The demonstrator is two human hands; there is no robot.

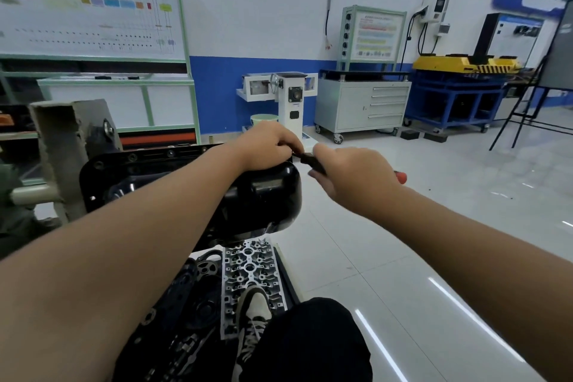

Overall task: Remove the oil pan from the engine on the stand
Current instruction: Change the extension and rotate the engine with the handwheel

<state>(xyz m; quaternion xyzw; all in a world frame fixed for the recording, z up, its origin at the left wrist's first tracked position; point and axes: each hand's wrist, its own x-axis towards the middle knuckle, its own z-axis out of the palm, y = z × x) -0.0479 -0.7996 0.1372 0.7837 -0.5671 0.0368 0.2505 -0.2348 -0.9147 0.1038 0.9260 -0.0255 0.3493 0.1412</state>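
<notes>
Fingers of the left hand (266,146) are curled down at the far top edge of the pan (266,192), and their tips meet the black head of a tool (311,161); whether they pinch the tool or a bolt under it, I cannot tell. Beside it, the right hand (356,177) grips the tool handle with its fingers wrapped around, and a red end (401,177) of the handle comes out behind the palm. Both hands are just beside each other, above the pan's far right corner.

The pan is black and shiny and sits on top of the engine (186,304), which is turned upside down on the stand (71,149). Its flange with bolt holes runs to the left, toward the grey post of the stand. Below the pan, the silver cylinder head (251,270) faces the floor side, and a shoe (254,310) of the person rests against it, next to a knee in black trousers.

Behind, along the blue and white wall, stand a green-framed board (93,9), a white machine (291,96), a grey cabinet (362,105) on wheels and a blue bench (455,102) carrying yellow equipment. The tiled floor (434,226) is glossy.
</notes>
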